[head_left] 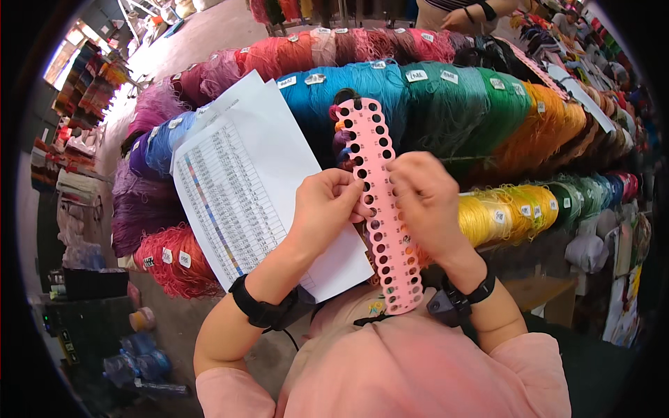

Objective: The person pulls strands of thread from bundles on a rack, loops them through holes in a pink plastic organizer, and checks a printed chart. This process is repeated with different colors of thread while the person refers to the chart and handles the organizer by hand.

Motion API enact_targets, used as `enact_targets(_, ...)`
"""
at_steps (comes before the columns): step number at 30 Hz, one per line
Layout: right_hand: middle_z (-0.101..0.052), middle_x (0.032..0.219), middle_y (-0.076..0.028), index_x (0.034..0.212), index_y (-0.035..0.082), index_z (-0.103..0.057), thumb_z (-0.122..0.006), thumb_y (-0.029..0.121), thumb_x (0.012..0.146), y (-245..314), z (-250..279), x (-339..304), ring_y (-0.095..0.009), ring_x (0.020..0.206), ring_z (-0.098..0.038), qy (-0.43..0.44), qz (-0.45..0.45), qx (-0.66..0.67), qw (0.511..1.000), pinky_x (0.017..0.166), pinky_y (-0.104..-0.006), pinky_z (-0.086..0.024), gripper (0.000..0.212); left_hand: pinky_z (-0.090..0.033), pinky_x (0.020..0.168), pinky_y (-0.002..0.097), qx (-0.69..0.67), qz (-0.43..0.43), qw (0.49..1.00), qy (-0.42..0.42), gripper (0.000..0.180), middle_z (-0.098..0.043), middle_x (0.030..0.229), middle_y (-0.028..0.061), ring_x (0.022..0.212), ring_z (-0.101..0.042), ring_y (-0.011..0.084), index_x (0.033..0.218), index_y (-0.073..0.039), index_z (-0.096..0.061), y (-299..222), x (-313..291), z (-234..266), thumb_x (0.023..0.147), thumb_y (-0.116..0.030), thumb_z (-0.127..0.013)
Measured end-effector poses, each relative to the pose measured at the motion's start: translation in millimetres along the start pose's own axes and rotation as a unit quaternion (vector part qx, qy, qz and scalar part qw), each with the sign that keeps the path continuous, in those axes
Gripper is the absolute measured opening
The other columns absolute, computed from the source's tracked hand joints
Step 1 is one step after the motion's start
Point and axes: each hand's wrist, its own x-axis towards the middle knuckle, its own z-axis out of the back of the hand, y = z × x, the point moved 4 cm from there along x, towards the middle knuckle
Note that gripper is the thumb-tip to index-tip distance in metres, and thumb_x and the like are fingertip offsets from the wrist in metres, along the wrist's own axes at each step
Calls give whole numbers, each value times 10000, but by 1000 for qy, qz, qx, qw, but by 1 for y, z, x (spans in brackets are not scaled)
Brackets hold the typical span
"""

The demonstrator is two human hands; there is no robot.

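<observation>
A long pink thread organizer card (pixel 380 174) with round holes down both edges stands upright before my chest. Small tufts of black, orange, purple and blue thread (pixel 341 143) hang from its upper left holes. My left hand (pixel 326 207) pinches the card's left edge between thumb and fingers, around mid-height. Beside the right edge, my right hand (pixel 425 198) is curled with fingertips together, slightly blurred; whatever it grips cannot be made out. A white printed sheet (pixel 279 132) with a table and a coloured column lies to the left, partly under my left forearm.
Thick hanks of blue (pixel 348 90), green (pixel 446 104) and orange thread (pixel 540 125) hang on racks ahead, bearing white tags. Yellow hanks (pixel 495 216) are at right, red ones (pixel 178 261) at left. Another person's arm (pixel 474 12) shows beyond. Plastic bottles (pixel 139 362) lie lower left.
</observation>
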Motion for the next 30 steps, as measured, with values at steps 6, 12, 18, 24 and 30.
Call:
enact_targets(6, -484, 786, -132, 857, -31, -524, -509, -12, 677, 4, -21, -12, -281, 748, -479, 33, 45, -60, 997, 643, -329, -402, 182, -440, 494, 183, -63, -11, 997, 36, 150, -558, 662, 50, 537, -535, 83, 857, 36, -524, -4, -5, -7, 827, -94, -457)
enact_targets(12, -438, 932, -148, 984, -41, -476, -541, 120, 651, 12, -22, -22, -287, 854, -427, 66, 67, -174, 980, 710, -353, -359, 375, -406, 449, 174, -70, -30, 992, 100, 163, -567, 678, 52, 503, -524, 75, 873, 27, -545, 2, 1, -4, 833, -95, -444)
enact_targets(18, -430, 986, -144, 1016, -51, -477, -542, 65, 616, 17, -17, -25, -281, 880, -421, 92, 60, -201, 973, 765, -344, -349, 421, -396, 423, 162, -105, -15, 989, 105, 159, -577, 684, 53, 479, -522, 66, 867, 18, -555, 0, -3, -7, 830, -103, -460)
enact_targets(24, -505, 893, -115, 875, -23, -561, -548, -1, 560, 14, -9, -22, -259, 796, -481, 24, 68, -71, 995, 690, -321, -405, 317, -394, 407, 156, -118, -20, 987, 106, 151, -589, 705, 67, 475, -527, 68, 850, 15, -555, -2, -6, -10, 828, -104, -464)
enact_targets(30, -525, 848, -107, 802, -20, -559, -553, 12, 556, 1, -8, -18, -256, 748, -512, 16, 45, 24, 999, 647, -310, -428, 248, -378, 394, 156, -94, -39, 993, 53, 138, -580, 665, 59, 448, -503, 59, 826, 29, -551, -1, -5, -15, 815, -90, -481)
